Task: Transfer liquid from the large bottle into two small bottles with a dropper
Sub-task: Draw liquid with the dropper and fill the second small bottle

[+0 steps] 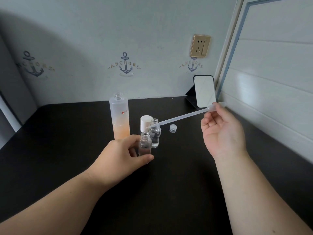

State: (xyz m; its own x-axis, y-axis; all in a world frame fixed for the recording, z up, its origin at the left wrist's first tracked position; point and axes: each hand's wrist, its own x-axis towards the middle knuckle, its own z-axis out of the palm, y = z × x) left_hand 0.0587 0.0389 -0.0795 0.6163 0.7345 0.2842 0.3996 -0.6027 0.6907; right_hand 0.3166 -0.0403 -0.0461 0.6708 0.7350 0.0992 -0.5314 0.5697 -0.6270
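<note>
Pinching the dropper [183,117] bulb, the right hand [221,131] is aiming past the far small bottle [155,133]; the left hand [123,153] is gripping the near small bottle [145,146]; a wavering tip is risking drips onto the table [50,141].

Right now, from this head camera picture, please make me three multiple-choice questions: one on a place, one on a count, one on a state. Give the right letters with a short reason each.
1. Where does the loose clear cap lie?
A. on the table, right of the bottles
B. on the large bottle
C. in the left hand

2. How many small clear bottles are there?
A. one
B. two
C. four

3. What is the large bottle's neck like?
A. capped
B. open
C. corked

Answers:
1 A: the clear cap lies on the dark table, apart from the bottles.
2 B: the left hand holds one small bottle; a second small bottle stands behind it.
3 B: the large bottle shows a bare threaded neck.
</note>
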